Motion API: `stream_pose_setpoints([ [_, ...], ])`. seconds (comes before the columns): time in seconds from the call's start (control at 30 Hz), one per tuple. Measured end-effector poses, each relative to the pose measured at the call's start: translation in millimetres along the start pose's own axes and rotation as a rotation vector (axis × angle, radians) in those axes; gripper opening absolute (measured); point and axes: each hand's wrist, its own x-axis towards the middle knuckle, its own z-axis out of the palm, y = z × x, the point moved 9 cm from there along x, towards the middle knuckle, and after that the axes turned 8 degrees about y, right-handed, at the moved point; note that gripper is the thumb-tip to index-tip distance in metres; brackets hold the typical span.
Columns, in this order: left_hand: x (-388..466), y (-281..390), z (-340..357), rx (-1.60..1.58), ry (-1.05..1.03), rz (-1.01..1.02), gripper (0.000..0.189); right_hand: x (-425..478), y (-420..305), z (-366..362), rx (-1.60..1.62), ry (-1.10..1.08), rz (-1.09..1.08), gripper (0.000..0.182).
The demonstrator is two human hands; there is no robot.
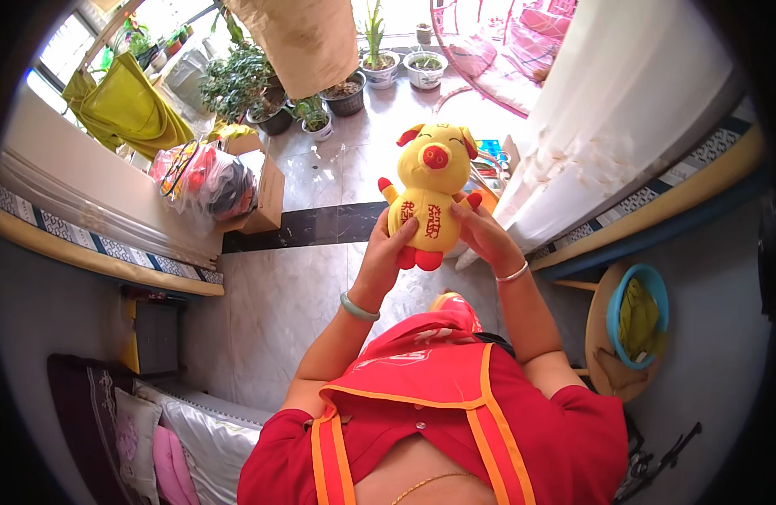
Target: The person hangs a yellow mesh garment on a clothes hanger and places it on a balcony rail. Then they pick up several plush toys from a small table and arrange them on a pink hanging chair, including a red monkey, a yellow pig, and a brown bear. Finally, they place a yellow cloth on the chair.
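Note:
A yellow plush pig toy [433, 167] with a red snout, red-lined ears and red hands and feet is held upright, facing up at me. Its belly bears red stitched writing. My left hand [388, 243] grips the lower belly at the picture's left side, thumb across the front. On the other side my right hand [485, 230] holds the body just under the toy's arm, thumb on the front. A pale green bangle is on one wrist, a silver-coloured bangle on the other. I wear a red apron [413, 379] with orange edging.
Potted plants [381, 69] stand on the tiled floor ahead. A cardboard box [268, 189] with stuffed plastic bags [201, 183] is at left; a white curtain [589, 126] hangs at right. A blue basin [656, 284] holding green cloth rests on a round wooden surface [599, 334]. A bed [217, 454] is lower left.

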Motion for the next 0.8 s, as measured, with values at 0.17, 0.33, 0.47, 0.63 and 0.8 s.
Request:
stream_pose_setpoints([
  [0.17, 43.1, 9.1, -29.2, 0.043, 0.050, 0.078, 0.039, 50.5, 9.5, -0.3, 0.012, -0.032, 0.054, 0.053],
  [0.33, 114.5, 23.5, -52.0, 0.133, 0.079, 0.079, 0.041, 134.0, 25.1, -31.7, -0.016, 0.095, 0.064, 0.046],
  [0.47, 187.6, 30.0, -72.5, 0.321, 0.057, -0.042, 0.047, 197.4, 13.2, -47.3, 0.065, 0.117, 0.052, 0.043],
  [0.63, 257.9, 58.4, -65.9, 0.135, -0.080, -0.245, 0.043, 268.9, -11.3, -55.7, -0.015, 0.094, 0.018, 0.047],
  [0.8, 332.5, 64.9, -86.0, 0.075, -0.070, -0.244, 0.041, 336.0, -12.6, -74.2, -0.055, 0.149, 0.022, 0.053],
])
